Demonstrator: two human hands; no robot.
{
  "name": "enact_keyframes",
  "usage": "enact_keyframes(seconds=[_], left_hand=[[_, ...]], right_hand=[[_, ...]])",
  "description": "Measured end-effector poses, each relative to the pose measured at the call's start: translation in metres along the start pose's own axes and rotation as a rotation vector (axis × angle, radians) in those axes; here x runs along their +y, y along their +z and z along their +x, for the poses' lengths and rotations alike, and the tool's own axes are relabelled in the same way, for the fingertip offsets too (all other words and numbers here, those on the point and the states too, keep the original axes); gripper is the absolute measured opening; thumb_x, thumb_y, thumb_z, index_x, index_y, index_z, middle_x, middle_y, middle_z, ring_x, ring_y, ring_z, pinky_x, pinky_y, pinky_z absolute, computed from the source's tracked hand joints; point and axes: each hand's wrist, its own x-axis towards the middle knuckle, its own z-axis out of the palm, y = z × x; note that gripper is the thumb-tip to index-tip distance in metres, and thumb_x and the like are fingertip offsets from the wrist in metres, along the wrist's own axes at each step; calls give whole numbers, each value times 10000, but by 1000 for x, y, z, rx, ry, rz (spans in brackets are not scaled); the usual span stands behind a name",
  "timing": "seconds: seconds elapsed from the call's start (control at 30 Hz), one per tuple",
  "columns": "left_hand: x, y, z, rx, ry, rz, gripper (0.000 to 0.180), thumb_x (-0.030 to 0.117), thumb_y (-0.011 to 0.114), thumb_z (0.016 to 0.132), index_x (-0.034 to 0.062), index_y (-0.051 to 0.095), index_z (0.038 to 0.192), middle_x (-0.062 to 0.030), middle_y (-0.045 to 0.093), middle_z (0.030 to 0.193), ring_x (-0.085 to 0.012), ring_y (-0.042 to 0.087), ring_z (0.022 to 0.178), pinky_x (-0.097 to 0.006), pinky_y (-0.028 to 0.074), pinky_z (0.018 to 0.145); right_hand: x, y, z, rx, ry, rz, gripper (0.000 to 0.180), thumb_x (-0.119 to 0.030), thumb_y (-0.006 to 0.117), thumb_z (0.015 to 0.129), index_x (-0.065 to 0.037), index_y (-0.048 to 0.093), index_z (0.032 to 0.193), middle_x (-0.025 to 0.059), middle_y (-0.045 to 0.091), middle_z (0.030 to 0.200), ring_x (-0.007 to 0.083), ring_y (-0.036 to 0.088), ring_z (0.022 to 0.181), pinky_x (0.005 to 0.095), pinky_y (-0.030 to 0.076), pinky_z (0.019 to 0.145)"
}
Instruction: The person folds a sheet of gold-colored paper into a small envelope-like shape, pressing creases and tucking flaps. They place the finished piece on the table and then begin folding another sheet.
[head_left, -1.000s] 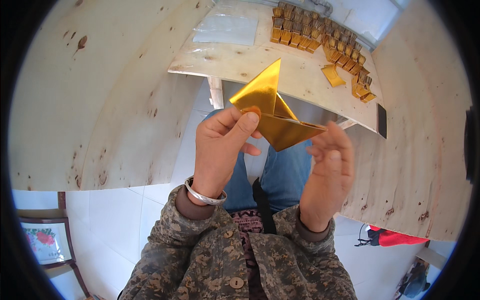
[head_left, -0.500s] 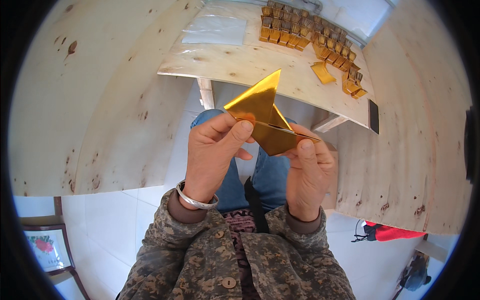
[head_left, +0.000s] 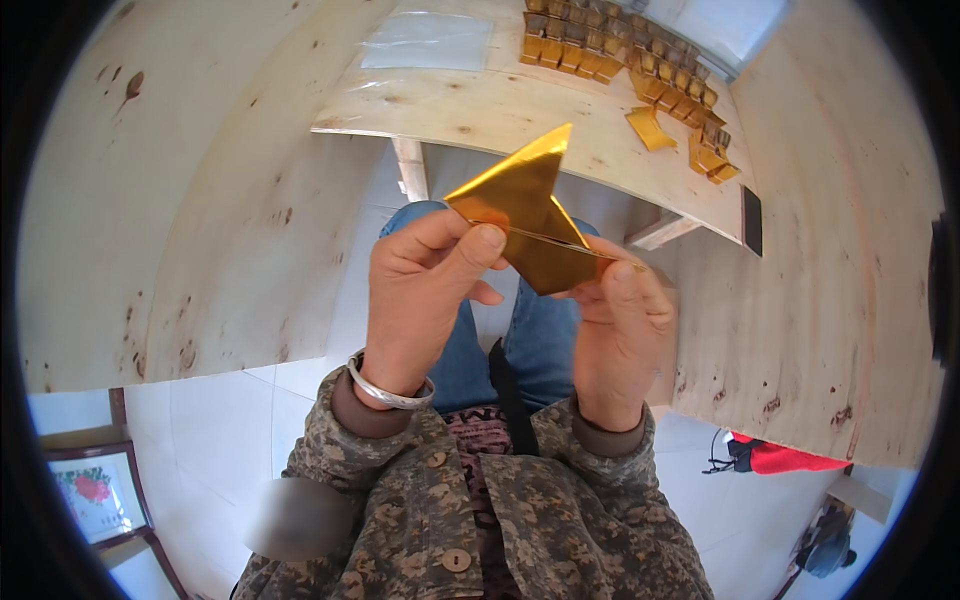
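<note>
A sheet of shiny gold paper (head_left: 525, 215), folded into a pointed shape, is held up in front of me over my lap. My left hand (head_left: 420, 295) pinches its left edge between thumb and fingers; a silver bangle sits on that wrist. My right hand (head_left: 620, 325) grips the paper's lower right corner, fingers curled under it. Both hands are close together, below the front edge of a pale wooden table (head_left: 480, 115).
Rows of several small folded gold pieces (head_left: 620, 60) line the far right of the table, with one loose gold piece (head_left: 650, 128) and a clear plastic sheet (head_left: 425, 42). Plywood panels stand left and right. A framed picture (head_left: 95, 495) and a red object (head_left: 785, 458) lie on the floor.
The folded gold paper has been pressed narrower. My right hand has moved left toward my left hand and closed on the paper's lower corner.
</note>
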Motion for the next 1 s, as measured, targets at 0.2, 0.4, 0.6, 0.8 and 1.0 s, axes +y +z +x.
enact_keyframes(seconds=[0.2, 0.4, 0.6, 0.8, 1.0], left_hand=[[3, 1, 2, 12, -50, 31, 217, 203, 717, 945, -4, 727, 1006, -33, 713, 889, -89, 668, 775, -225, 550, 584], [3, 1, 3, 11, -85, 58, 211, 212, 703, 954, 6, 707, 908, -55, 711, 952, -110, 651, 761, -242, 550, 597], [5, -1, 9, 42, -55, 40, 198, 216, 710, 948, 24, 720, 901, -22, 694, 838, -79, 634, 722, -226, 536, 596], [5, 1, 10, 64, -37, -45, 203, 224, 721, 943, 26, 731, 900, 0, 686, 780, -59, 632, 698, -209, 515, 582], [4, -3, 9, 42, -34, -45, 199, 218, 724, 941, 27, 730, 886, -6, 687, 771, -62, 630, 691, -216, 515, 599]], right_hand=[[2, -3, 1, -18, 26, 42, 368, -236, 550, 1038, 95, 664, 1151, 168, 717, 1038, 205, 687, 874, 339, 562, 811], [5, -5, 1, 20, 45, 65, 380, -244, 530, 1046, 90, 647, 1184, 150, 714, 1013, 206, 686, 847, 337, 560, 808], [9, 3, -3, -31, 137, -5, 290, -176, 629, 999, 74, 654, 1144, 148, 722, 1017, 194, 688, 845, 321, 551, 801], [8, 2, -5, -122, 209, -97, 231, -165, 711, 953, 59, 704, 1010, 138, 753, 947, 154, 688, 862, 271, 520, 763], [12, -2, -5, -142, 149, -188, 272, -229, 675, 972, 42, 692, 972, 203, 748, 970, 269, 736, 867, 335, 561, 787]])
